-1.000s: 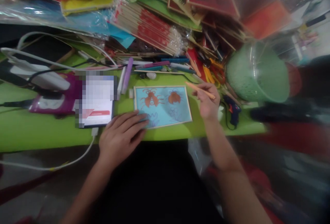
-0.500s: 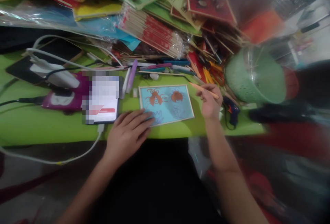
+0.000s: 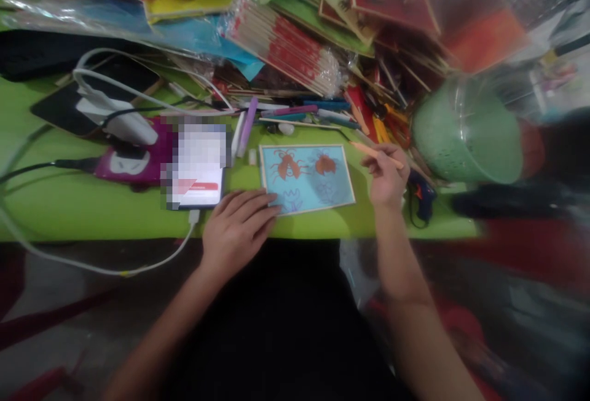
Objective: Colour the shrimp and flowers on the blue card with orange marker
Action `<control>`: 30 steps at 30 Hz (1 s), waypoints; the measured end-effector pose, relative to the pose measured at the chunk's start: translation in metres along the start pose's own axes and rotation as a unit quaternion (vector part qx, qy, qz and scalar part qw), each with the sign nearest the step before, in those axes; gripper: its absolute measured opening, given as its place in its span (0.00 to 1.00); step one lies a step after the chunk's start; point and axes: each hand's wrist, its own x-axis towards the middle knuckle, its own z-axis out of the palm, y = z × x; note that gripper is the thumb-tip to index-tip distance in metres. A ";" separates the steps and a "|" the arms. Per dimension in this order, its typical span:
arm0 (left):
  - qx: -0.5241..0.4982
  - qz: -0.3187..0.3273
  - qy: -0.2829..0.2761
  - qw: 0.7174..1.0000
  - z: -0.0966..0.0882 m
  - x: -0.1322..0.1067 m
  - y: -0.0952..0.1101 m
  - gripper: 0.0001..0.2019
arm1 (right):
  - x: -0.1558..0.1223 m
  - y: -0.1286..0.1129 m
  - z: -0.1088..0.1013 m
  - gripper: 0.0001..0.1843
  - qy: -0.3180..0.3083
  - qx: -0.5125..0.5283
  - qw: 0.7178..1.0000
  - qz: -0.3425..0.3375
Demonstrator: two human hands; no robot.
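Note:
A light-blue card [image 3: 306,186] with a pale wooden border lies on the green table. Two orange-brown beetle figures [image 3: 288,166] fill its upper half, and purple line drawings [image 3: 326,192] show along the lower half. My left hand [image 3: 239,224] rests flat with fingers stretched out, the fingertips over the card's lower left corner. Just right of the card, my right hand [image 3: 388,178] is closed around a slim orange pen [image 3: 378,154]. The pen's tip points left, toward the card's upper right corner, and is apart from the card's surface.
A phone [image 3: 198,167] on a white cable lies left of the card, beside a purple power strip [image 3: 133,164]. Pens [image 3: 249,125] and sticks [image 3: 281,44] crowd behind. On the right are a green basket [image 3: 468,133] and a glue gun [image 3: 421,198].
The whole view has shifted, so everything appears a little farther right and higher. Both hands keep nearly the same places relative to the card, and the pen stays in my right hand.

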 end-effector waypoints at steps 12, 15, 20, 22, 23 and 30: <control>0.036 0.002 -0.002 0.999 0.003 0.003 0.003 0.09 | -0.049 -0.048 0.025 0.08 -0.098 0.036 0.992 0.077; 0.024 0.027 0.028 0.999 0.002 0.000 0.000 0.09 | -0.068 -0.044 0.037 0.07 -0.141 0.050 0.982 0.118; 0.017 0.040 0.038 0.998 0.001 -0.002 -0.001 0.11 | -0.079 -0.034 0.050 0.08 -0.126 0.006 0.985 0.115; 0.018 0.040 0.039 0.998 0.002 -0.002 -0.001 0.11 | -0.080 -0.034 0.051 0.07 -0.115 -0.020 0.987 0.107; 0.018 0.039 0.038 0.998 0.002 -0.002 -0.001 0.11 | -0.081 -0.034 0.051 0.07 -0.111 -0.032 0.988 0.106; 0.014 0.033 0.023 0.999 0.002 -0.006 -0.003 0.12 | -0.082 -0.038 0.054 0.06 -0.104 -0.062 0.989 0.089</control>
